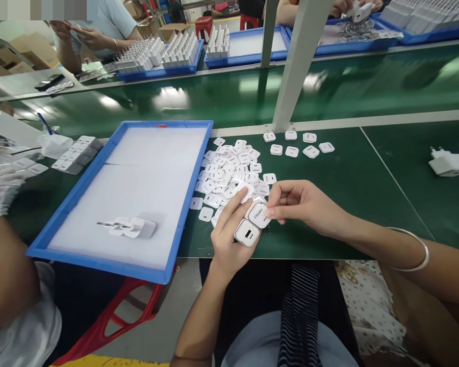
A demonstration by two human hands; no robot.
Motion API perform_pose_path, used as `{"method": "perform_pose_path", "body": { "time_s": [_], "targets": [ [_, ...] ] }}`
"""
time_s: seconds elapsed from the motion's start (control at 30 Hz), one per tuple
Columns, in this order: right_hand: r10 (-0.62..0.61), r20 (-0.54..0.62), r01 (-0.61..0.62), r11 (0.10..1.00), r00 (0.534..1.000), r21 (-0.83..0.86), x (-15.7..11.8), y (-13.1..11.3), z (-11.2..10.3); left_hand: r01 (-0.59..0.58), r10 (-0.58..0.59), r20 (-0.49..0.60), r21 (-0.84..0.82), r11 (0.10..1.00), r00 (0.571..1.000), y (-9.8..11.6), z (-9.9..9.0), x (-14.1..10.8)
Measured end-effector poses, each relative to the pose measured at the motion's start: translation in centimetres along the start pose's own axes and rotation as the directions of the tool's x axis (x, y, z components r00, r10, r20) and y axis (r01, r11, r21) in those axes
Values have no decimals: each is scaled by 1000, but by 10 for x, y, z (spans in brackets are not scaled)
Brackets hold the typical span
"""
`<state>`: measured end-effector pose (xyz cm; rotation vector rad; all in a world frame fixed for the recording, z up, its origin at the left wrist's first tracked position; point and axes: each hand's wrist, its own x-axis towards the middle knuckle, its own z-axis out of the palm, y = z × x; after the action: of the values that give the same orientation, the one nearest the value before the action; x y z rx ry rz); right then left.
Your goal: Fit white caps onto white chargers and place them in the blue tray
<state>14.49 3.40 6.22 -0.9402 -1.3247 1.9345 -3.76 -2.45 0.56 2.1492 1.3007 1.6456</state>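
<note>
My left hand (228,247) is wrapped round a small bunch of white phone chargers. One charger (247,233) turns its end with a dark USB port up toward me. On the charger beside it lies a thin white face plate (259,215) with printed lettering. The thumb and forefinger of my right hand (304,204) pinch that plate's right edge. Just beyond my hands spreads a heap of similar loose plates (229,165) on the green table. Part of the bunch is hidden by my left fingers.
Left of the heap lies a blue-rimmed tray (183,209) with a few chargers (132,227). Several plates (290,151) sit apart near a metal post (296,66). A lone charger (449,163) lies far right. A co-worker's gloved hand (2,186) is at left; others work across the belt.
</note>
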Motion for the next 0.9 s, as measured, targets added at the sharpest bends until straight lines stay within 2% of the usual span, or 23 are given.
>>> {"method": "perform_pose_path", "body": {
  "time_s": [0.43,0.9],
  "targets": [
    [1,-66,-2,1000,998,-10,-1,0,2,-23,23,3,10,1000,1000,-1,1,0],
    [-10,-83,10,1000,997,5,-1,3,3,-41,40,5,20,999,999,-2,2,-1]
  ]
}}
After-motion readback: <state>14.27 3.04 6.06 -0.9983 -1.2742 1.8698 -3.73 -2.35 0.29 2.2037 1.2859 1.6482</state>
